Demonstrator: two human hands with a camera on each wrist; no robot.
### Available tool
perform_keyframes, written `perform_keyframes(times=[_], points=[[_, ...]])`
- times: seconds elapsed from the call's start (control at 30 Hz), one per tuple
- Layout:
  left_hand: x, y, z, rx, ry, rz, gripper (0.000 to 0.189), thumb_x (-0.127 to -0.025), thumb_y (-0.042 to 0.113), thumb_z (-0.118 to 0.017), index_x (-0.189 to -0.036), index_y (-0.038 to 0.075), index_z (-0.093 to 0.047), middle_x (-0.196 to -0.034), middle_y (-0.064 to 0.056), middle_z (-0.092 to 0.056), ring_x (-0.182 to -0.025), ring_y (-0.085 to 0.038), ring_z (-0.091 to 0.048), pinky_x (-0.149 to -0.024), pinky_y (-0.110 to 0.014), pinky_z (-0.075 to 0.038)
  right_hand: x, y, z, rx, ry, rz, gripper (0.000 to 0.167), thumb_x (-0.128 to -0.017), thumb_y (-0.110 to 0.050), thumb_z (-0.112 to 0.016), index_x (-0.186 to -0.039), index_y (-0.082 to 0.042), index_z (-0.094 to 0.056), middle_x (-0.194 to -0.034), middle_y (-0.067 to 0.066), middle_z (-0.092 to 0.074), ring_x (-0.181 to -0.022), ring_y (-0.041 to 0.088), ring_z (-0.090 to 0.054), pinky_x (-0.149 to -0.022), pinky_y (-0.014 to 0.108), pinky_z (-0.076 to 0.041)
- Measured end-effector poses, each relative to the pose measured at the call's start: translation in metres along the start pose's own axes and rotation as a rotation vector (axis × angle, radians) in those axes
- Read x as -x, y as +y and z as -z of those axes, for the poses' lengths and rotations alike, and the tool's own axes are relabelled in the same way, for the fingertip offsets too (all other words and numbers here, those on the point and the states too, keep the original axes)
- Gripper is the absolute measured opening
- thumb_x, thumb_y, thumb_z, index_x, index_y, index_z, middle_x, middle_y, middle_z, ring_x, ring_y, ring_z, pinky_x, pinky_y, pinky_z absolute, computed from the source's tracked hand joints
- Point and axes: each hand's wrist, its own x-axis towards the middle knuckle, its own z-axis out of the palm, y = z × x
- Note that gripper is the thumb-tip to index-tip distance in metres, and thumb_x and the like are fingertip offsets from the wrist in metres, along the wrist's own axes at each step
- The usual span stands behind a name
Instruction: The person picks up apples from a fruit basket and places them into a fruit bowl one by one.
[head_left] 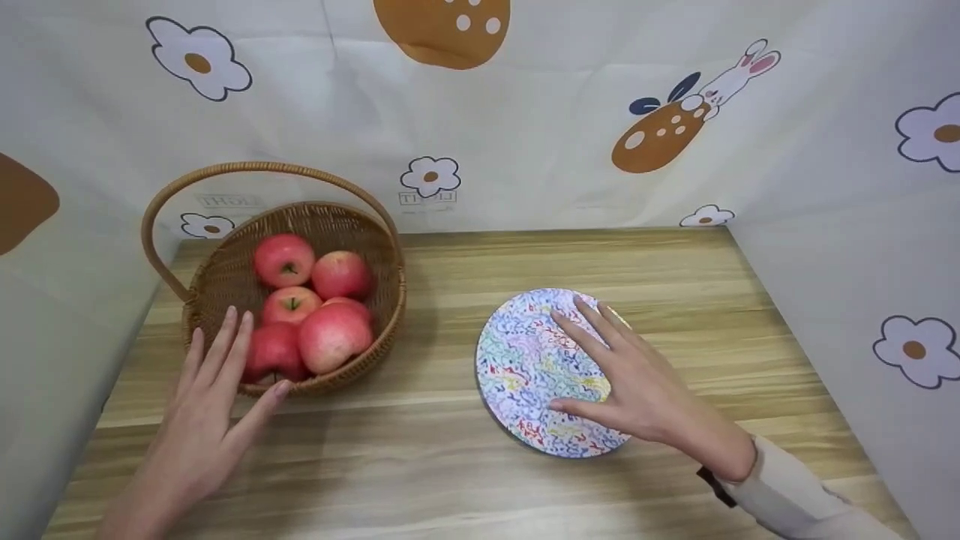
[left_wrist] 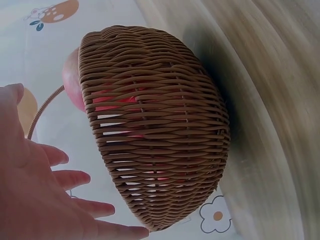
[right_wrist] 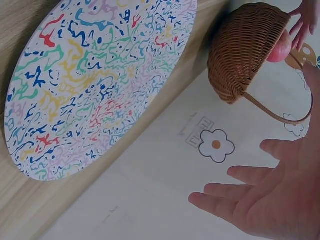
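Note:
A brown wicker basket [head_left: 386, 330] with an arched handle stands at the left and holds several red apples [head_left: 335, 337]. My left hand [head_left: 206, 420] hovers at the basket's near left rim, its fingers straight and spread, with nothing held. In the left wrist view the woven side of the basket [left_wrist: 160, 125] shows close by the fingertips. A round board [head_left: 517, 375] with a multicoloured squiggle pattern lies flat right of the basket. Above its right part my right hand [head_left: 634, 375] is spread, fingers extended and holding nothing. The right wrist view shows a gap between that hand and the board [right_wrist: 100, 90].
The wood-grain table [head_left: 420, 457] spreads beneath everything. A pale cloth [head_left: 540, 150] printed with flowers, carrots and a rabbit rises at the back and along both sides. The basket's handle [head_left: 270, 166] arches up in front of the back cloth.

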Motion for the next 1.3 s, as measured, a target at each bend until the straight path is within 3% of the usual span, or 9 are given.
perform_keyframes(times=[0.23,0.57,1.07,1.3], points=[[0.001,-0.006,-0.005,0.051,0.073,-0.043,0.080,-0.108,0.034,-0.059,-0.170,0.009,-0.016,-0.175,-0.022,-0.012,-0.161,-0.048,0.001,-0.129,-0.056,0.007,-0.005,-0.005,0.000,-0.016,0.008,0.034,0.097,-0.089,-0.068,-0.071,-0.167,-0.025,-0.034,-0.172,0.017,-0.030,-0.153,0.051,-0.030,-0.110,0.074,-0.039],[0.002,-0.008,-0.006,0.122,0.105,0.031,0.077,-0.109,0.031,-0.056,-0.169,0.004,-0.015,-0.174,-0.025,-0.013,-0.157,-0.056,0.000,-0.125,-0.069,0.001,-0.015,-0.013,-0.004,-0.042,0.011,0.071,0.093,-0.092,-0.067,-0.070,-0.167,-0.024,-0.035,-0.172,0.013,-0.032,-0.152,0.048,-0.035,-0.113,0.070,-0.038],[0.003,-0.014,-0.012,0.147,0.200,0.084,0.072,-0.111,0.028,-0.053,-0.166,-0.003,-0.019,-0.173,-0.028,-0.017,-0.158,-0.053,-0.010,-0.128,-0.064,-0.003,-0.030,-0.029,-0.008,-0.067,0.008,0.122,0.087,-0.096,-0.060,-0.069,-0.167,-0.021,-0.036,-0.171,0.013,-0.034,-0.154,0.039,-0.036,-0.112,0.062,-0.045],[0.004,-0.016,-0.016,0.180,0.289,0.071,0.070,-0.109,0.022,-0.058,-0.164,-0.007,-0.026,-0.170,-0.031,-0.023,-0.157,-0.052,-0.017,-0.129,-0.060,-0.008,-0.037,-0.038,-0.013,-0.080,0.020,0.169,0.082,-0.098,-0.056,-0.069,-0.165,-0.020,-0.039,-0.168,0.014,-0.038,-0.152,0.040,-0.039,-0.108,0.061,-0.049]])
